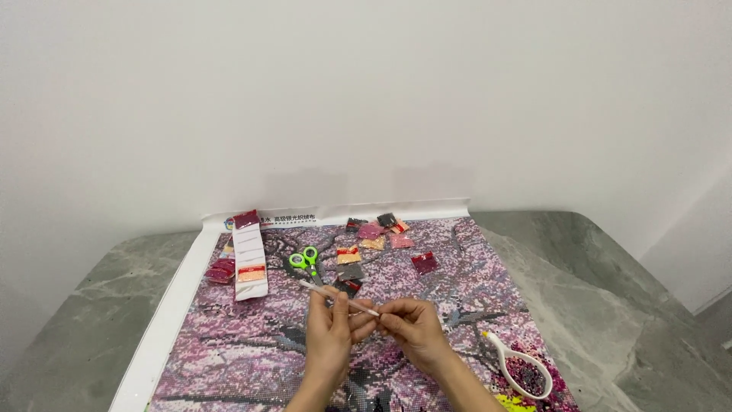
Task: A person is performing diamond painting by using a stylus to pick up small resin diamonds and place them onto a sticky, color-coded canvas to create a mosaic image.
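- Head view: left hand [333,329] fingers clamp a thin white plastic pen [338,298]; right hand [412,326] fingers pinch together at its near tip.
- Both hover over a pink-and-purple bead canvas [244,347].
- Near right lies a white oval tray [521,369] of dark beads.
- Farther off lie green-handled scissors [306,260] and small bead packets [425,262].

This looks like a room in a home used for a hobby: a grey marble-patterned table [602,290] stands against a plain white wall [366,99], and on it lies a diamond-painting canvas [252,343] with small bead bags [381,233], green-handled scissors [306,259] and a white bead tray [524,368].
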